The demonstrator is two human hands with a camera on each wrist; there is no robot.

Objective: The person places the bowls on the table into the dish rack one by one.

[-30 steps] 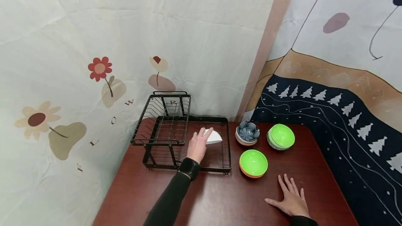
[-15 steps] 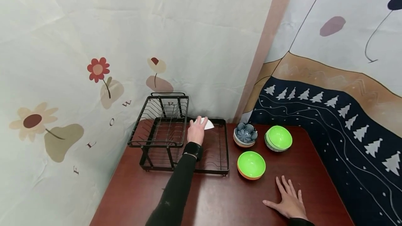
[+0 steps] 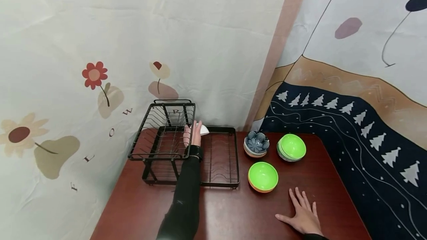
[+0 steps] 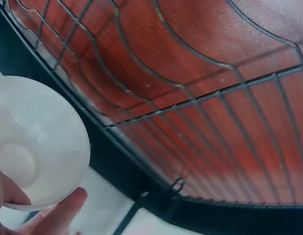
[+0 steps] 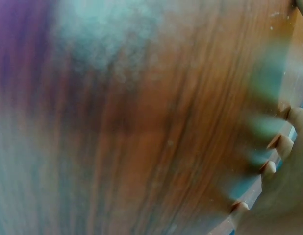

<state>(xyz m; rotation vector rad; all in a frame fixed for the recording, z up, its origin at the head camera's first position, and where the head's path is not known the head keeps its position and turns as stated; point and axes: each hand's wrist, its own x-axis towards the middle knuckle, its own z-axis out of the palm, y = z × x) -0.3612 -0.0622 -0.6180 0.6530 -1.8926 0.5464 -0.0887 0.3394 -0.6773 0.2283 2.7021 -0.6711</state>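
Observation:
My left hand [image 3: 192,136] grips a small white bowl [image 3: 204,130] at the back of the black wire dish rack [image 3: 220,185]. The hand is partly behind the side wires of the rack's upper basket [image 3: 156,157]. In the left wrist view, thumb and fingers pinch the rim of the bowl [image 4: 48,132], which is tipped with its inside towards the camera, beside the rack's dark frame [image 4: 127,159]. My right hand [image 3: 304,216] rests on the table with its fingers spread. At the right wrist view's edge, the fingertips of that hand [image 5: 279,196] meet the wood.
Right of the rack stand a stack topped by a blue-grey flower-shaped bowl [image 3: 255,143], a green-topped stack [image 3: 293,146] and a nearer green bowl stacked on orange [image 3: 262,176]. The reddish-brown table [image 3: 233,214] meets printed cloth [image 3: 227,47] behind.
My left hand has carried the white bowl back and to the left, from over the open part of the rack to beside the upper basket. The right hand stays on the table.

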